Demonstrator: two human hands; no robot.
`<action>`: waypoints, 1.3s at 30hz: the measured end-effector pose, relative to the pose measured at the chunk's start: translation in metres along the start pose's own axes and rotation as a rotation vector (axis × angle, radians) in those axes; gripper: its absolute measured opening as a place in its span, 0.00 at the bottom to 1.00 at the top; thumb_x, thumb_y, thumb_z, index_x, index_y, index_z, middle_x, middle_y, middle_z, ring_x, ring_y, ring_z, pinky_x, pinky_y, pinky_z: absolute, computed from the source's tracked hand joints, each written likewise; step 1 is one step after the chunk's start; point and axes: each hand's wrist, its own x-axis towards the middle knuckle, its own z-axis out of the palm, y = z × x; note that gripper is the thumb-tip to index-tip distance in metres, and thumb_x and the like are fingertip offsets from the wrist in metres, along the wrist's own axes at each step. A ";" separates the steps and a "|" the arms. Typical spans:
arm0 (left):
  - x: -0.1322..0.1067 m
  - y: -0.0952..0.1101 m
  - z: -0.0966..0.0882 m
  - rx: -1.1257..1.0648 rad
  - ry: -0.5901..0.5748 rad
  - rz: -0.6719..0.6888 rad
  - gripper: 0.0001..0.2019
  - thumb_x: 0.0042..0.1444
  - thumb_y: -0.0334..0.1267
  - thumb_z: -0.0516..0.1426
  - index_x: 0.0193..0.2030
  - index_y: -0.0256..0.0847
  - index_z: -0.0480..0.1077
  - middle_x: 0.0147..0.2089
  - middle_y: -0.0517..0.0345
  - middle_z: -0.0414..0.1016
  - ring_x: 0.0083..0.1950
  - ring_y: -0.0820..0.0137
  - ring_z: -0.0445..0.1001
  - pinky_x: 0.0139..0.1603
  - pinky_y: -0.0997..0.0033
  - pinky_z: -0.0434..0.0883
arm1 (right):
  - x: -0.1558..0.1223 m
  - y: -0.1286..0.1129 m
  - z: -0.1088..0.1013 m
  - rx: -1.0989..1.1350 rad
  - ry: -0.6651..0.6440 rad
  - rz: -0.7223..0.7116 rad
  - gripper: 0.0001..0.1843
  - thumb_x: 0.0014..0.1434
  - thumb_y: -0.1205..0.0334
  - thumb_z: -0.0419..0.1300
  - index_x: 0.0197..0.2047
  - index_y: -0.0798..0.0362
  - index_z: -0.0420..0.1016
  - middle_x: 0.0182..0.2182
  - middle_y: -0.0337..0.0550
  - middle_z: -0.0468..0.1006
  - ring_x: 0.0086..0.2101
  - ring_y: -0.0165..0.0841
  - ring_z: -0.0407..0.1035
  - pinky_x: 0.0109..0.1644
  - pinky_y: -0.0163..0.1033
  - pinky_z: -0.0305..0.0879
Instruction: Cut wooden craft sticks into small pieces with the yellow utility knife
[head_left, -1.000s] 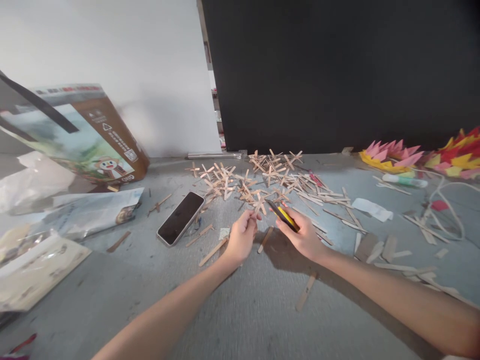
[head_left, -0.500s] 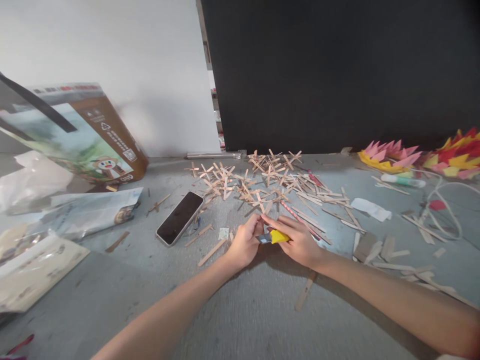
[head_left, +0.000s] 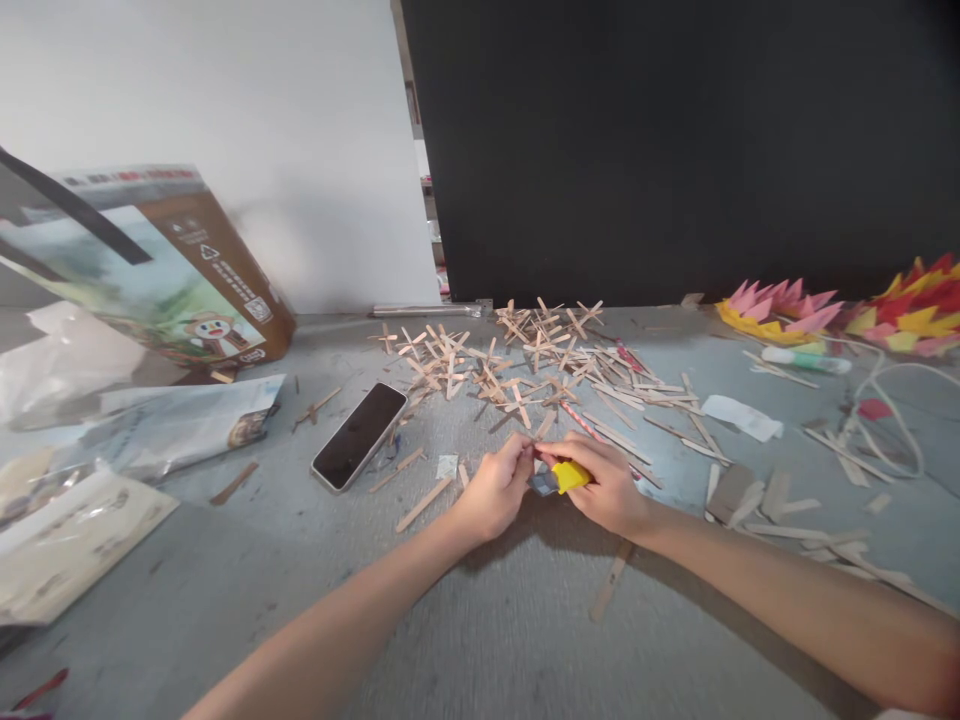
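Note:
My right hand (head_left: 611,488) is closed around a yellow utility knife (head_left: 571,477), whose grey blade end (head_left: 544,483) points left towards my left hand. My left hand (head_left: 496,487) is closed in a pinch, and the tip of a wooden craft stick (head_left: 545,426) shows just beyond the fingertips. Most of that stick is hidden by my fingers. Both hands meet just above the grey table. Behind them lies a pile of wooden sticks (head_left: 495,372), many joined as crosses. One loose stick (head_left: 611,580) rests below my right wrist.
A phone (head_left: 360,437) lies left of my hands. Farther left stand a brown printed bag (head_left: 217,270) and plastic packets (head_left: 180,425). To the right are loose sticks (head_left: 780,500), a glue stick (head_left: 806,360), a white cable (head_left: 911,430) and pink-yellow paper crowns (head_left: 780,310).
Both hands have shifted slightly right and down, with the knife and the stick tip moving along. The things on the table lie as before.

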 end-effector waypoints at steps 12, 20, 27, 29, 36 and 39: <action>0.000 0.001 0.002 -0.103 0.033 -0.084 0.07 0.72 0.41 0.48 0.42 0.44 0.62 0.27 0.67 0.66 0.26 0.74 0.64 0.30 0.76 0.63 | 0.003 -0.003 -0.002 -0.027 -0.021 0.055 0.22 0.73 0.67 0.60 0.66 0.44 0.75 0.40 0.43 0.82 0.36 0.34 0.76 0.42 0.39 0.75; 0.001 0.000 0.002 -0.056 0.055 -0.063 0.13 0.75 0.46 0.45 0.40 0.44 0.61 0.27 0.66 0.67 0.26 0.74 0.66 0.30 0.74 0.63 | 0.001 -0.002 -0.003 -0.009 -0.060 0.030 0.20 0.73 0.66 0.59 0.65 0.44 0.79 0.35 0.42 0.77 0.31 0.33 0.72 0.36 0.37 0.72; 0.002 0.001 0.002 -0.042 0.074 -0.054 0.14 0.75 0.47 0.44 0.39 0.44 0.60 0.27 0.65 0.67 0.27 0.74 0.67 0.31 0.74 0.64 | 0.001 -0.001 -0.003 -0.033 -0.092 0.032 0.20 0.73 0.65 0.59 0.64 0.44 0.79 0.35 0.42 0.76 0.31 0.33 0.71 0.35 0.37 0.71; 0.002 0.000 0.002 -0.030 0.076 -0.046 0.13 0.75 0.46 0.45 0.40 0.44 0.61 0.27 0.66 0.67 0.27 0.73 0.67 0.32 0.74 0.64 | 0.001 -0.001 -0.003 -0.009 -0.095 0.040 0.23 0.73 0.66 0.58 0.68 0.43 0.76 0.36 0.42 0.76 0.32 0.34 0.72 0.36 0.37 0.72; 0.002 -0.001 0.002 -0.030 0.085 -0.061 0.14 0.75 0.46 0.45 0.38 0.44 0.60 0.26 0.66 0.67 0.27 0.73 0.67 0.31 0.74 0.63 | 0.002 -0.002 -0.003 -0.032 -0.107 0.055 0.21 0.74 0.63 0.57 0.66 0.42 0.78 0.36 0.43 0.78 0.32 0.35 0.73 0.37 0.39 0.74; 0.002 0.001 0.002 -0.036 0.076 -0.066 0.11 0.74 0.43 0.46 0.41 0.44 0.62 0.27 0.66 0.68 0.27 0.73 0.68 0.31 0.74 0.64 | 0.001 0.000 -0.003 -0.007 -0.130 0.077 0.24 0.73 0.64 0.57 0.69 0.42 0.74 0.38 0.44 0.79 0.35 0.36 0.74 0.39 0.40 0.74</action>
